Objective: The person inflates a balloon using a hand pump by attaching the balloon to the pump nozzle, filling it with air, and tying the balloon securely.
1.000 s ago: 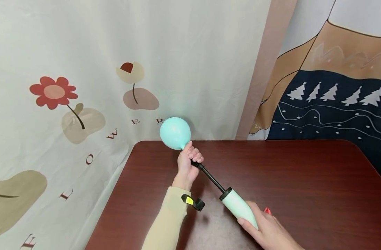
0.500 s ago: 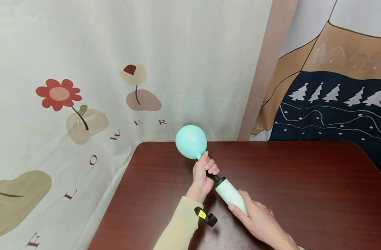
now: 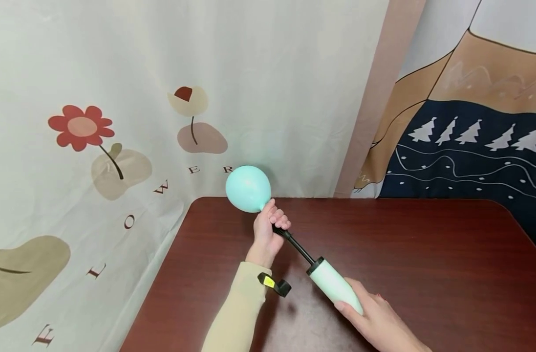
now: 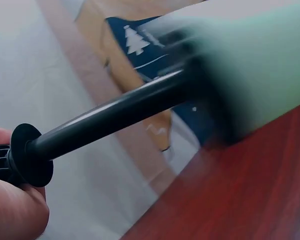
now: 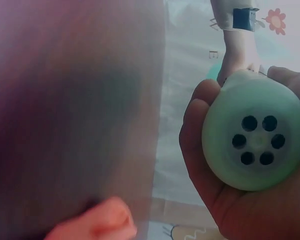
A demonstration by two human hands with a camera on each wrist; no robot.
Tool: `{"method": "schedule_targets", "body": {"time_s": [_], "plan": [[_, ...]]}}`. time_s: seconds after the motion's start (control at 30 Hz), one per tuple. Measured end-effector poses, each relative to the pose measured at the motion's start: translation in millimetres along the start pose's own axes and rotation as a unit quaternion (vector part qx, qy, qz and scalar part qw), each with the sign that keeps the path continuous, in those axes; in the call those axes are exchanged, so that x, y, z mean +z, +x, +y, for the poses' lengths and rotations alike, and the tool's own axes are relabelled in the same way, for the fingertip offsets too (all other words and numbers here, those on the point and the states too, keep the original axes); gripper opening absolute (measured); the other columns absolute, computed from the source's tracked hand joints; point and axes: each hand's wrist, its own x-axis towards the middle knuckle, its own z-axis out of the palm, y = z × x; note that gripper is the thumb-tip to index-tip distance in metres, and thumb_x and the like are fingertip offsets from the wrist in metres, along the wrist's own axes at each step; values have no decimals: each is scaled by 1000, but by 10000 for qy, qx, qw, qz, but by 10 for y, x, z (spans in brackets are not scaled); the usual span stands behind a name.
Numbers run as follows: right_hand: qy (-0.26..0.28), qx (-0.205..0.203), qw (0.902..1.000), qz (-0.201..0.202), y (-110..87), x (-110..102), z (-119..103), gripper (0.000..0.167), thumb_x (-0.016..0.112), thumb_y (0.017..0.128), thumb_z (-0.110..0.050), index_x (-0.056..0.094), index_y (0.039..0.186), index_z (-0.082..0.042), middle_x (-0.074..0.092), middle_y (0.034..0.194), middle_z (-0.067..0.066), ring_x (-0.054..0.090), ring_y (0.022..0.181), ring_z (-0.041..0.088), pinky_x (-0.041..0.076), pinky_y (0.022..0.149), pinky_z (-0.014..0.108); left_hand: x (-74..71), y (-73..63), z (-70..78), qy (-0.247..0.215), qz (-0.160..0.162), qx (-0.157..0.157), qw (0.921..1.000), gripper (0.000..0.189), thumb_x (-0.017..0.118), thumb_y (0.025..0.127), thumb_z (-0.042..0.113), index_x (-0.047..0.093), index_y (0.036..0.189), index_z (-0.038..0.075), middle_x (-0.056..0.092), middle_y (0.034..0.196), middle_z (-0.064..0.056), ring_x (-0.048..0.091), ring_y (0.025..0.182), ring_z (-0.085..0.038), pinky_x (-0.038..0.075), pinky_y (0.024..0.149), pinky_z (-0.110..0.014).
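A round, light-blue balloon (image 3: 248, 188) is inflated on the tip of a balloon pump (image 3: 335, 286). My left hand (image 3: 268, 230) grips the pump's black nozzle end, its thumb at the balloon's neck. My right hand (image 3: 373, 313) is wrapped round the mint-green barrel. Between the hands a length of black rod (image 4: 110, 117) shows in the left wrist view, the barrel blurred beside it. Seen from the right wrist, the barrel's end cap (image 5: 260, 140) has a ring of dark holes and lies against the palm.
Below both hands spreads a dark red-brown table (image 3: 426, 254). A pale curtain (image 3: 285, 88) with printed flowers hangs right behind its far edge. A small red thing (image 5: 97, 220), partly cut off, shows low in the right wrist view.
Half a second ago the barrel was pushed up against the left hand; now it is drawn back and the rod shows again. The balloon and left hand have shifted left and away.
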Motion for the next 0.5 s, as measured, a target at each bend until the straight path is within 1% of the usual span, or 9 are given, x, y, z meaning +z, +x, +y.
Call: {"method": "schedule_targets", "body": {"time_s": [0.1,0.13,0.17,0.2,0.3,0.4,0.5], "plan": [[4,170,9996,-210,-55,-29,73,58,69,96,-53,56,141,-18,65,120,-2,59,91,14,51,80,45,-29,29,66,-92,48,-9,9999,55,52,109,23,33,57,21,35,49,11,35,42,-4,33,46,-16],[6,172,9996,-241,-65,-32,93,59,69,96,-53,56,141,-18,65,120,-2,59,91,14,51,79,44,-42,33,71,-115,60,-29,9999,55,51,109,23,33,57,21,35,49,11,35,42,-4,33,46,-16],[24,193,9995,-268,-71,-32,106,59,70,95,-53,56,141,-17,65,119,-1,59,89,14,51,76,41,-54,31,68,-116,78,-64,9999,55,51,109,23,33,57,21,35,49,11,35,42,-4,34,46,-16],[7,162,9995,-259,-77,-29,119,59,70,95,-53,56,140,-17,65,118,-1,59,88,13,51,73,39,-66,25,59,-112,83,-104,9998,55,51,109,24,33,57,21,35,49,10,35,42,-5,34,47,-16],[-128,-2,9998,-145,-100,-20,145,56,70,96,-52,57,138,-17,65,114,-3,58,85,11,50,71,36,-102,1,7,-99,89,-176,9998,56,50,109,24,33,56,20,36,49,10,36,42,-5,34,47,-17],[-260,-53,9996,-84,-116,-13,149,54,69,96,-53,57,136,-19,64,110,-5,57,82,8,49,70,34,-121,-31,-51,-78,95,-118,9999,55,50,109,23,33,57,21,36,49,10,36,42,-5,33,47,-17],[-271,-59,9995,-136,-101,-2,142,55,68,96,-54,57,136,-17,64,107,-5,56,79,7,48,68,34,-115,-58,-116,-60,103,-42,9999,54,50,109,23,34,57,22,36,49,11,36,42,-4,33,47,-16]]}}
